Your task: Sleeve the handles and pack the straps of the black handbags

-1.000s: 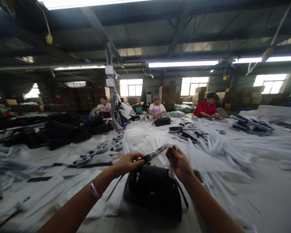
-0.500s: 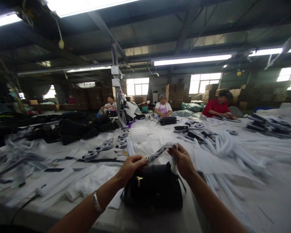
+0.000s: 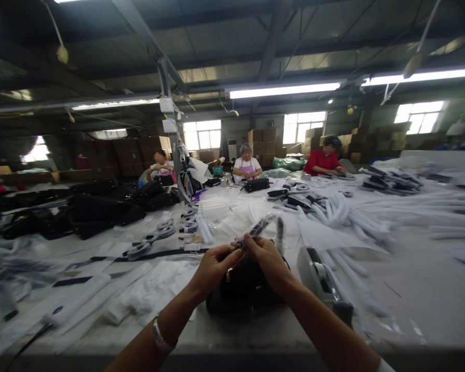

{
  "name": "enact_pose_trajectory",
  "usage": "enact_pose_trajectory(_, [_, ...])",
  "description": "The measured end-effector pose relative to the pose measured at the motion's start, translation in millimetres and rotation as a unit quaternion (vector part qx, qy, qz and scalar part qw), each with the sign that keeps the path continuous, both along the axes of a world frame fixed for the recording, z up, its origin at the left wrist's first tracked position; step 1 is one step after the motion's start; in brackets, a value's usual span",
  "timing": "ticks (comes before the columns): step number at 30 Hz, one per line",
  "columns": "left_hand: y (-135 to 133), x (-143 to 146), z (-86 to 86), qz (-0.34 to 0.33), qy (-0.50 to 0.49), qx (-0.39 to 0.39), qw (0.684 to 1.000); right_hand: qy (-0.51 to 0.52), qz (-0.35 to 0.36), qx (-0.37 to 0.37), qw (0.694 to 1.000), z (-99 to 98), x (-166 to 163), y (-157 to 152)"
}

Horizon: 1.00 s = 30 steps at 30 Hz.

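A black handbag (image 3: 245,289) stands on the white table (image 3: 411,279) right in front of me. Its strap (image 3: 260,226), wrapped in clear plastic, arches up above it. My left hand (image 3: 213,264) pinches the strap's lower end where it meets the bag, beside a gold zipper pull. My right hand (image 3: 266,261) is closed on the same end of the strap, fingertips touching my left hand's. A silver bracelet sits on my left wrist.
A tape dispenser (image 3: 321,275) stands just right of the bag. White foam tubes (image 3: 344,212) lie at the right, black bags (image 3: 96,206) pile at the left, straps and tape rolls (image 3: 158,235) ahead. Three people sit working at the table's far end.
My right hand has come down from the top of the strap to meet my left hand at its lower end. The view has shifted and the bag sits a little farther off.
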<state>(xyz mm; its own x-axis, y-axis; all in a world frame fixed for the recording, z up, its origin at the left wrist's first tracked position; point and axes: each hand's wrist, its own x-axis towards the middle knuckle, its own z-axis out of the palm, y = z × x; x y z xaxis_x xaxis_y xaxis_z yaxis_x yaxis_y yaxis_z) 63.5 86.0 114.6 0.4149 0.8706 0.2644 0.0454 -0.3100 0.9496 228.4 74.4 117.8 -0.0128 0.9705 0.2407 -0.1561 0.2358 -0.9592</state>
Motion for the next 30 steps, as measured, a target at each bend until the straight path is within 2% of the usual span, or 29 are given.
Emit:
enact_pose_trajectory(2, [-2,0,-1.0,0.004,0.008,0.001,1.000,0.131,-0.002,-0.018,0.991,7.3,-4,17])
enact_pose_trajectory(3, [-2,1,-0.3,0.004,0.013,0.004,1.000,0.165,-0.017,-0.014,0.986,10.6,-4,24])
enact_pose_trajectory(7, [3,-3,4.6,-0.005,0.021,0.026,0.999,0.209,-0.052,0.012,0.976,9.8,0,27])
enact_pose_trajectory(10, [10,-14,-0.5,0.012,0.012,0.064,0.998,0.152,-0.029,-0.002,0.988,-10.2,-5,7])
enact_pose_trajectory(14, [16,-33,-27.5,0.038,-0.047,0.080,0.995,-0.053,0.002,0.017,0.998,-40.7,-22,-15])
enact_pose_trajectory(16, [17,-40,-44.4,0.061,-0.068,0.086,0.992,-0.114,-0.002,0.053,0.992,-48.9,-32,-16])
enact_pose_trajectory(19, [16,-47,-60.8,0.104,-0.067,0.099,0.987,-0.143,-0.028,0.094,0.985,-51.3,-45,-7])
enact_pose_trajectory(21, [14,-49,-61.6,0.123,-0.061,0.108,0.985,-0.150,-0.044,0.111,0.981,-48.4,-50,-1])
enact_pose_trajectory(24, [10,-50,-52.2,0.141,-0.052,0.104,0.983,-0.142,-0.061,0.114,0.981,-41.6,-52,6])
enact_pose_trajectory(28, [7,-48,-42.1,0.111,-0.066,0.075,0.989,-0.041,-0.035,0.050,0.997,-36.7,-48,9])
enact_pose_trajectory(30, [5,-45,-40.8,0.098,-0.088,0.054,0.990,-0.037,-0.018,0.031,0.999,-36.7,-42,6])
